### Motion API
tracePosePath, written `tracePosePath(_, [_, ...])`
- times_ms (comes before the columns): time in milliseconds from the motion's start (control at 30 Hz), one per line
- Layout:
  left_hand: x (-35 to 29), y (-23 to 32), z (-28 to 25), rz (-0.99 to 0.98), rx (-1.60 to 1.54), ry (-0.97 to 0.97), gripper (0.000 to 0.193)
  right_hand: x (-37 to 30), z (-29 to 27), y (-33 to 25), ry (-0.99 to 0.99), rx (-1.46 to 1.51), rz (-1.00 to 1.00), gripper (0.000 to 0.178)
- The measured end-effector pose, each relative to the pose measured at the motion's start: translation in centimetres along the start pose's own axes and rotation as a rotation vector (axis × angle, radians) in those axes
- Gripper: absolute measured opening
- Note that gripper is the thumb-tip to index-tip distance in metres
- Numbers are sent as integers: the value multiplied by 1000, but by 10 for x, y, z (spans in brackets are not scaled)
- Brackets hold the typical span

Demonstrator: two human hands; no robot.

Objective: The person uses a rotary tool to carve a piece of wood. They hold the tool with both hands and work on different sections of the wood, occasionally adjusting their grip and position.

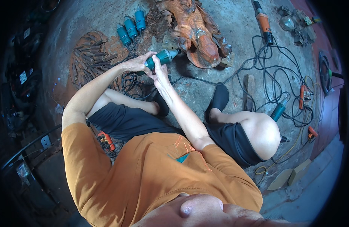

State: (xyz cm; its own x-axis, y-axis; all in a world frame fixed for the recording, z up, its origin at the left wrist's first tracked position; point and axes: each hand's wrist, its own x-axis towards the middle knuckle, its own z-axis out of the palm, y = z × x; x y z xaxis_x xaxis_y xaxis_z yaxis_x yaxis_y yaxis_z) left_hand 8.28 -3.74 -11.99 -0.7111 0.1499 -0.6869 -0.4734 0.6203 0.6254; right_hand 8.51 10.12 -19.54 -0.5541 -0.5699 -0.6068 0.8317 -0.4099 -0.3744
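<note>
Both my hands are closed around a teal die grinder, held above the floor in front of me. My left hand grips its rear end, and my right hand has its fingers and thumb around the body behind it. The grinder's dark tip points right, close to the lower left side of a reddish-brown wood carving but seemingly apart from it. Whether a bit sits in the tip is too small to tell. Parts of the fingers and the tool's rear are hidden by my grip.
Several blue-teal power tools lie at the far left, beside a heap of rusty-brown rods. An orange angle grinder lies at the far right. Black cables tangle across the floor, reaching an orange power strip. Another teal grinder lies by my right knee.
</note>
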Motion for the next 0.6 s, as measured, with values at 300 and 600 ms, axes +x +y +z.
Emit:
tracePosePath(300, [0, 15, 0, -7, 16, 35, 100, 8, -5, -9, -19, 0, 51, 60])
tracePosePath(600, [-2, 13, 2, 10, 95, 37, 101, 1, -4, -3, 2, 58, 31, 64])
